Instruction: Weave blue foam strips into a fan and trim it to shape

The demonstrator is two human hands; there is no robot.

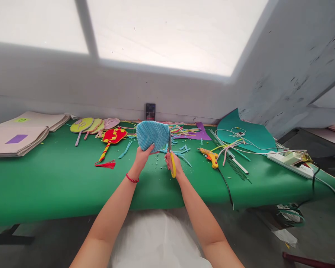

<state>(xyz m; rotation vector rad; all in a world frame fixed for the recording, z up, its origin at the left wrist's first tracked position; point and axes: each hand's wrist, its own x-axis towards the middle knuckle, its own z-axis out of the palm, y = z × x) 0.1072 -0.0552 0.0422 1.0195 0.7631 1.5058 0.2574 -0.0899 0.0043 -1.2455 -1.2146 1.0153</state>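
Head view shows your left hand (142,157) clamped on the blue ribbed panel (153,134) over the green table (72,193), your right hand (177,163) closed around yellow-handled scissors (173,167), blades at the panel's right edge, and farther, on this table, the blue strips (125,149), the red fan (114,137) at left and the yellow glue gun (211,158) at right.

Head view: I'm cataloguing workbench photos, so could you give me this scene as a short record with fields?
Left hand: holds blue ribbed piece
Right hand: holds yellow-handled scissors, blades at the piece's right edge
Left side: red fan with tassel
Right side: yellow glue gun, white power strip
Surface: green tabletop
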